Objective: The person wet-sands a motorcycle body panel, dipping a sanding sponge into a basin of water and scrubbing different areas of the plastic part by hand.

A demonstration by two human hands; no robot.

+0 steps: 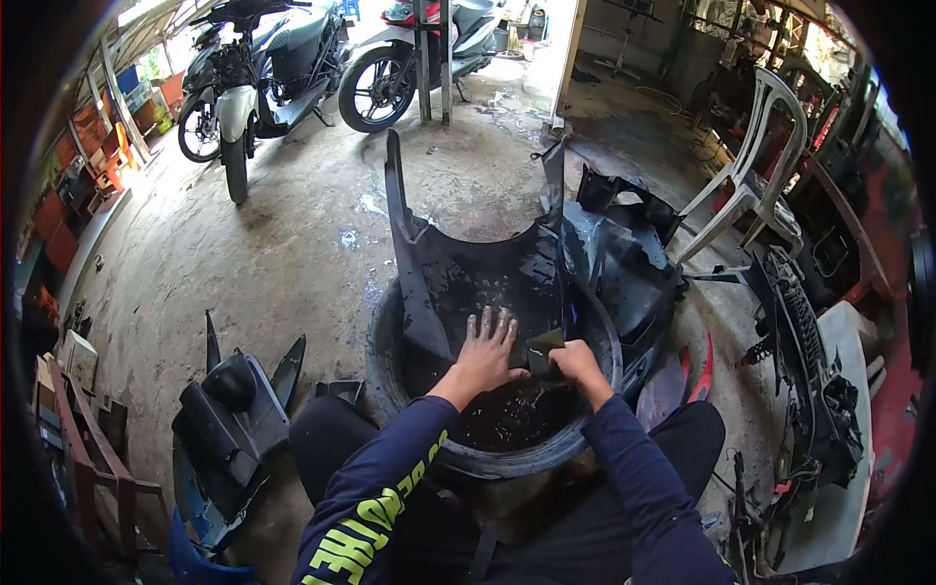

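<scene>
A large black round tub (383,359) stands between my knees, with dark liquid in its bottom. A dark plastic panel (478,268) with two upright arms leans in it and rises above the far rim. My left hand (483,353) lies with fingers spread on the panel's wet face. On the right side of the tub, the fingers of my right hand (575,361) are wrapped round a part of the panel, beside a small olive-dark flat piece (544,344). Whether that piece is separate, I cannot tell.
Dark plastic fairings (634,263) lie right of the tub, others (234,419) at the left. A white plastic chair (756,185) stands at the back right, near a long black frame part (814,370). Motorbikes (283,88) are parked behind.
</scene>
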